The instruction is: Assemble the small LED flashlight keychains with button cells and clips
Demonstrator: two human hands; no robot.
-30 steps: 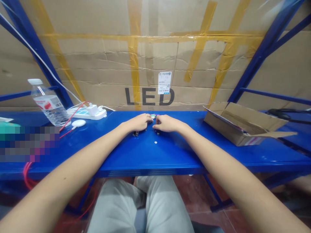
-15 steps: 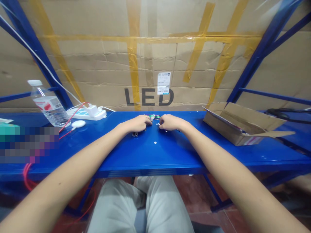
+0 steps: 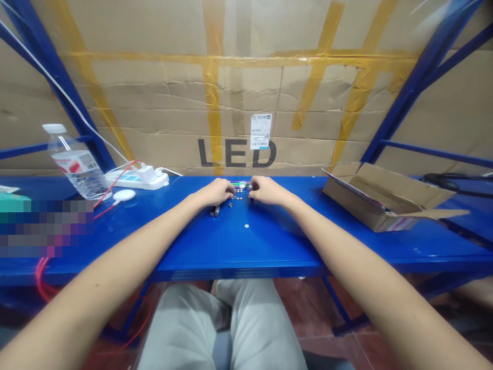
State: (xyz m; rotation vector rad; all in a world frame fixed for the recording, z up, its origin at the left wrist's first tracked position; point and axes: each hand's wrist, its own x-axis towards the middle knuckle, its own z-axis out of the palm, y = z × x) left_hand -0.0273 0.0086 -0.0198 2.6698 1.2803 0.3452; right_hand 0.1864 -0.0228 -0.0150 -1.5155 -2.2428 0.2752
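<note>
My left hand (image 3: pixel 219 192) rests low over the blue table with its fingers curled together; whatever lies in them is hidden. Below it are short dark and silver cylinders (image 3: pixel 214 211). Several small shiny round pieces (image 3: pixel 239 197) lie between my hands, and a single small metallic piece (image 3: pixel 230 205) sits nearer to me. My right hand (image 3: pixel 265 190) is closed in a pinch, with a small dark piece (image 3: pixel 251 201) at or just under its fingertips. Behind both hands lie shiny, multicoloured slim tubes (image 3: pixel 240 185), partly covered by the fingers.
An open cardboard box (image 3: pixel 379 208) stands on the right of the blue table (image 3: pixel 246 252). On the left are a water bottle (image 3: pixel 77 164), a white power strip (image 3: pixel 133 178), a round white disc (image 3: pixel 124 195) and a red cable (image 3: pixel 42 277). A small white dot (image 3: pixel 247 226) marks the tabletop.
My right hand has shifted slightly left and up, its fingers now pinched above a dark piece. My left hand has drawn a little left, so more small round pieces show between the hands.
</note>
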